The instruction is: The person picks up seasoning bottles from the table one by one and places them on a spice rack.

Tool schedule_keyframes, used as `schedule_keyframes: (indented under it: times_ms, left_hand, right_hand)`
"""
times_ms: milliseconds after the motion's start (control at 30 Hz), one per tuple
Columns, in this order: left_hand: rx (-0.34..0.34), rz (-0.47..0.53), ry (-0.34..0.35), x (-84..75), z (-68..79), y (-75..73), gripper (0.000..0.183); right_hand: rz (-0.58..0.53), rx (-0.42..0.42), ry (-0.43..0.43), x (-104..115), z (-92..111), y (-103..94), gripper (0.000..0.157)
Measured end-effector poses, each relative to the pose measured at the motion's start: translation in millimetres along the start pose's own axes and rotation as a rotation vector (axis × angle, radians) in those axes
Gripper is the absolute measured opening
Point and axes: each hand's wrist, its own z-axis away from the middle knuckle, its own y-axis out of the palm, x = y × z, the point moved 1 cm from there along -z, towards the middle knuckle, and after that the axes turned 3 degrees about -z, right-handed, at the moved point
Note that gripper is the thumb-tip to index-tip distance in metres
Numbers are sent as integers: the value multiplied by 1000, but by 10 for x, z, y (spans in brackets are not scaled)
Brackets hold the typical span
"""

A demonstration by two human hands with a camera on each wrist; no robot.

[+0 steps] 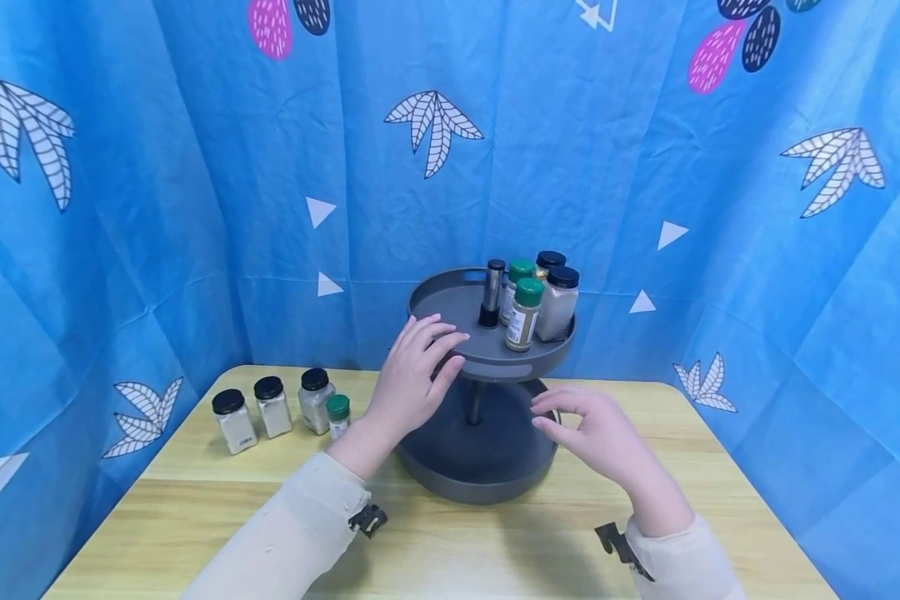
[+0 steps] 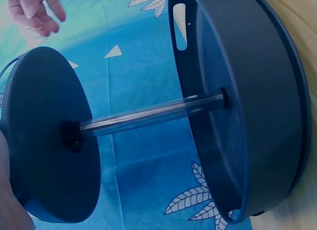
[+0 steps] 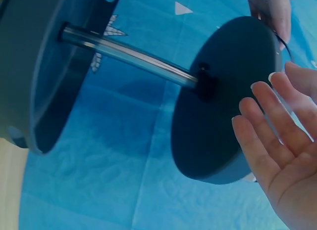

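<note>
A dark grey two-tier turntable rack (image 1: 477,487) stands on the table, its upper tray (image 1: 450,304) carried on a central post (image 2: 153,113). My left hand (image 1: 412,379) is at the upper tray's front left rim, fingers extended; whether they touch it, I cannot tell. My right hand (image 1: 596,429), fingers loosely bent and holding nothing, hovers right of the rack, apart from it. On the upper tray's right side stand two green-capped spice jars (image 1: 522,317), two black-capped jars (image 1: 558,304) and a slim dark-capped grinder-like cylinder (image 1: 492,292). The lower tray (image 1: 450,446) shows no jars.
Left of the rack, three black-capped jars (image 1: 236,422) and a small green-capped jar (image 1: 338,412) stand on the wooden table (image 1: 217,517). The left forearm partly hides the green-capped one. A blue patterned curtain (image 1: 570,167) encloses the table's back and sides.
</note>
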Motion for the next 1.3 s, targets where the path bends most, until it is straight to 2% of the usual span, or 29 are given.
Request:
schedule_keyframes:
  times_ms: [167,433,700,1000,1300]
  left_hand:
    - [-1,-2,5,1,-4,-8,40]
    - [-2,-3,7,5,8,13,47]
    - [-9,-5,8,3,2,4,41]
    - [-5,-9,3,6,8,5,44]
    - [4,-6,1,-5,1,0,48]
  right_hand:
    - [1,37,-1,-79,13,78,13]
    - [21,87,-4,-259,73,206,10]
    - [7,127,18,-397,111,334,9]
    - [34,126,1,-528,143,470,5]
    - [23,181,18,-613,152,578,9]
